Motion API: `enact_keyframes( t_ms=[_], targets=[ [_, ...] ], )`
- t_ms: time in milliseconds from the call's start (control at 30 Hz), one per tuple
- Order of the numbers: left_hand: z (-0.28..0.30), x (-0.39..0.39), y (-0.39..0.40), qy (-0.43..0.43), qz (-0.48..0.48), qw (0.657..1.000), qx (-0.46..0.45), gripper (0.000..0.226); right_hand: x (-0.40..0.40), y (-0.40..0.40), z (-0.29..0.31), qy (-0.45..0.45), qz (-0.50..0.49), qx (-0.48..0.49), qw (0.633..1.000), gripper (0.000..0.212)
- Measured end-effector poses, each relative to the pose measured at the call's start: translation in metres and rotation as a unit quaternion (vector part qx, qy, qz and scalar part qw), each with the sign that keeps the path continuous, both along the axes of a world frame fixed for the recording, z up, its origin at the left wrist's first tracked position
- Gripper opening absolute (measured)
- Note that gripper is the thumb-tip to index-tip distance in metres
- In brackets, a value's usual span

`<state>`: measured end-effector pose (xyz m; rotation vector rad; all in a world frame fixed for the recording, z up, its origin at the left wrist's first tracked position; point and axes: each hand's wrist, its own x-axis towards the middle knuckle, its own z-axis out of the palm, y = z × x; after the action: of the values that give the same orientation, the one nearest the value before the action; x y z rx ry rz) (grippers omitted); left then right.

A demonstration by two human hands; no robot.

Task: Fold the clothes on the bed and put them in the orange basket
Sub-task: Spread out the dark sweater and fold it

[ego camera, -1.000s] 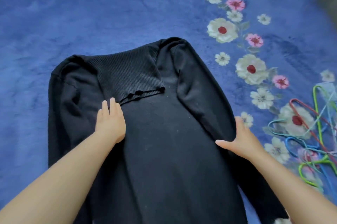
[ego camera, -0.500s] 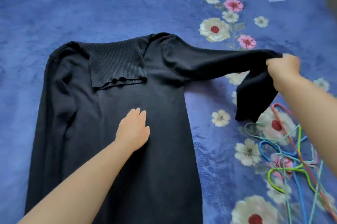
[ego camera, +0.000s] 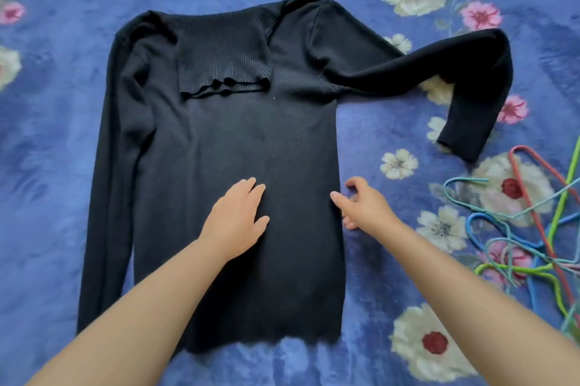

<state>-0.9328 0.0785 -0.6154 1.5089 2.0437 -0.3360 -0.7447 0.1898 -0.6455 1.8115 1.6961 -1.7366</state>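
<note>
Black sweater (ego camera: 238, 165) lies flat on the bed (ego camera: 62, 134). Its right sleeve (ego camera: 445, 71), lifted half a second ago, now lies released, spread outward. Left hand (ego camera: 235, 219) presses flat mid-sweater; right hand (ego camera: 364, 206), loosely curled, touches the sweater's side edge, holding nothing. Folding barely begun; basket unseen.

My right hand (ego camera: 364, 208) no longer holds the sleeve (ego camera: 470, 71), which now lies spread out on the blanket (ego camera: 62, 134). That hand now curls at the black top's (ego camera: 251, 150) right edge, and my left hand (ego camera: 237, 219) rests lower on the body.
</note>
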Motion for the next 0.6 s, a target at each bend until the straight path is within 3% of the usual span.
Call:
enact_keyframes(
  t_ms=[100, 200, 300, 400, 500, 567, 600],
  targets=[
    [0.000, -0.008, -0.035, -0.003, -0.028, 0.999, -0.024, 0.076, 0.007, -0.031, -0.007, 0.057, 0.038, -0.070, 0.995, 0.018],
    [-0.004, -0.013, -0.065, 0.006, -0.080, 0.995, -0.056, 0.090, 0.012, -0.047, -0.007, 0.056, 0.108, -0.090, 0.988, 0.020],
    [-0.006, -0.015, -0.086, -0.005, -0.090, 0.995, -0.049, 0.098, 0.013, -0.056, 0.001, 0.057, 0.075, -0.137, 0.986, 0.008],
    [-0.008, -0.018, -0.103, 0.015, -0.133, 0.990, 0.032, 0.108, 0.027, -0.044, 0.012, 0.030, 0.085, -0.062, 0.994, 0.010],
    [-0.018, -0.027, -0.135, 0.031, -0.108, 0.991, 0.072, 0.116, 0.041, -0.043, 0.013, -0.013, 0.077, 0.010, 0.997, 0.013],
    [-0.024, -0.032, -0.157, 0.032, -0.093, 0.992, 0.073, 0.124, 0.043, -0.060, 0.004, -0.115, 0.136, 0.140, 0.974, 0.032],
    [-0.027, -0.033, -0.168, 0.035, -0.085, 0.994, 0.057, 0.126, 0.043, -0.071, -0.001, -0.152, 0.164, 0.242, 0.944, 0.044]
  ],
)
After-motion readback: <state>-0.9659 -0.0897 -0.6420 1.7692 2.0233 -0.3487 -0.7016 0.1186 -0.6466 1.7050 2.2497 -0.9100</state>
